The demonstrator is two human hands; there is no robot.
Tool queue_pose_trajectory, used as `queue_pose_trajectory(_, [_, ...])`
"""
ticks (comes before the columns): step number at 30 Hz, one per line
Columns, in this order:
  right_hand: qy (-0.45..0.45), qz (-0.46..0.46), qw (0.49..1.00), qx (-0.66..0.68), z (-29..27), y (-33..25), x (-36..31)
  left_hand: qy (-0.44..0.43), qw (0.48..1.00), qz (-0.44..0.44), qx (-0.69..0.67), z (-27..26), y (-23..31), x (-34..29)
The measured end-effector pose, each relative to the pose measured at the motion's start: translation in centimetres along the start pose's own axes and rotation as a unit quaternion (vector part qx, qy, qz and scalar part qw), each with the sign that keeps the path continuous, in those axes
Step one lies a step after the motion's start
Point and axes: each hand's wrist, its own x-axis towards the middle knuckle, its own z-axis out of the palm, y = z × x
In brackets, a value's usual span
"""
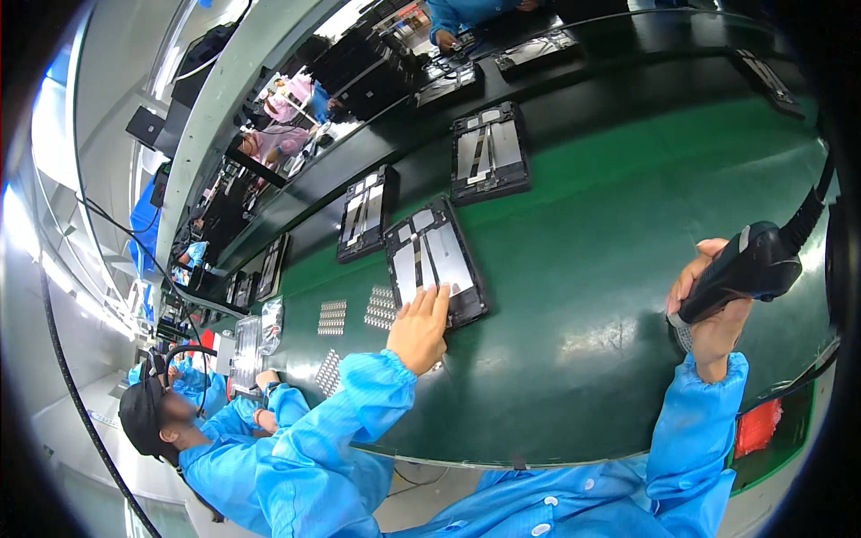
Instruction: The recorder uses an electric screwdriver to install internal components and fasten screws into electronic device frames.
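My left hand (419, 329) rests with its fingers stretched out over the lower edge of an opened tablet-like device (446, 244). That device has a black frame, silvery plates and dark ribbon strips, and lies tilted on the green bench. On the right, my right hand (711, 291) is wrapped round a black corded handheld tool (752, 269); its exact kind is unclear. The tool's thick cable runs up to the right edge, and a grey round part shows below its lower end. Two similar opened devices, one (365, 213) to the left and one (489, 152) behind, lie close by.
Rows of small metallic parts (332, 317) lie left of my left hand. The green bench (574, 269) curves across the view. A co-worker in a blue smock (229, 457) sits at the left; another person's hand (445, 39) shows at the far side. A red item (758, 427) lies in a green bin.
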Motion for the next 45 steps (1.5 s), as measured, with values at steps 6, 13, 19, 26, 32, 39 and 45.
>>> queue_pose_trajectory(6, [-0.004, 0.016, 1.000, -0.013, -0.2, -0.1, 0.0, 0.169, 0.983, -0.061, 0.034, -0.2, -2.6, 0.2])
queue_pose_trajectory(13, [0.000, 0.006, 1.000, -0.023, -0.8, -0.1, 0.1, 0.317, 0.947, -0.041, 0.029, -3.5, -5.4, 3.8])
queue_pose_trajectory(19, [0.004, 0.005, 1.000, -0.027, 0.2, 0.2, 0.4, 0.317, 0.944, 0.065, -0.064, -2.0, -4.8, 2.8])
queue_pose_trajectory(26, [0.025, 0.020, 0.999, -0.026, 0.0, -0.3, 0.2, 0.324, 0.944, 0.034, -0.048, 0.0, -7.0, 5.3])
queue_pose_trajectory(32, [-0.001, 0.036, 0.999, -0.029, -0.2, 0.4, 0.1, 0.167, 0.964, -0.206, 0.022, 1.6, -9.0, 10.4])
queue_pose_trajectory(39, [0.032, 0.083, 0.996, 0.003, -0.2, 0.1, 0.1, 0.103, 0.994, -0.034, 0.004, 1.7, -3.1, 16.9])
queue_pose_trajectory(45, [-0.009, 0.064, 0.998, 0.013, -0.9, 1.2, 0.0, 0.104, 0.993, -0.029, 0.055, 3.1, -1.9, 23.4])
